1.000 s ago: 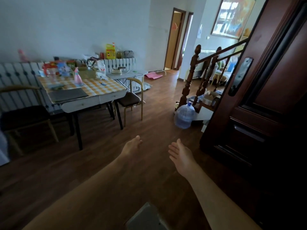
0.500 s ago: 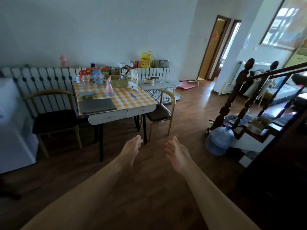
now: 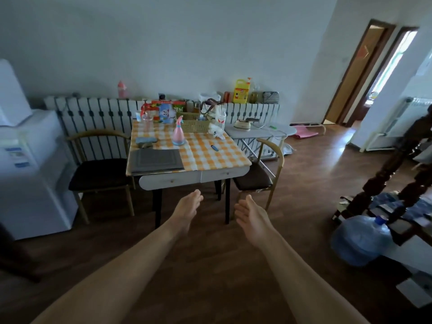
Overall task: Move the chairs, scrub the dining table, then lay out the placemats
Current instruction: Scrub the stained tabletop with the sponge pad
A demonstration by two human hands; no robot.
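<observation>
While both bare arms stretch forward over the dark wooden floor, the left hand [image 3: 187, 208] and the right hand [image 3: 249, 212] hang in the air, well short of the furniture. Their fingers are loose and nearly straight, and they hold nothing. The right palm turns inward.

Beyond them stands the dining table [image 3: 177, 180], pushed against a white radiator [image 3: 98, 113] and covered by an orange-and-white checked cloth. A stack of grey placemats [image 3: 156, 160] lies flat at its near left corner. Behind the stack are a blue sponge [image 3: 145, 140], a pink spray bottle [image 3: 178, 133] standing upright, a woven basket [image 3: 195, 125] and, nearer the right edge, a small blue object [image 3: 214, 148].

One dark-seated chair sits tucked in at each side: the left-side chair [image 3: 98, 174] and the right-side chair [image 3: 254, 177].

A yellow jug [image 3: 242, 91] on the radiator shelf carries a red label, but its writing is too blurred to read. The colourful packets at the table's far edge show cartoon prints, and I can make out no words on them. A white appliance [image 3: 30, 171] at far left bears small blue stickers, also illegible.

An ironing board [image 3: 259, 132] with an iron [image 3: 243, 124] on it stands just beside the right-side chair. A large blue water bottle [image 3: 361, 240] rests on the floor by the dark banister [image 3: 397, 169].
</observation>
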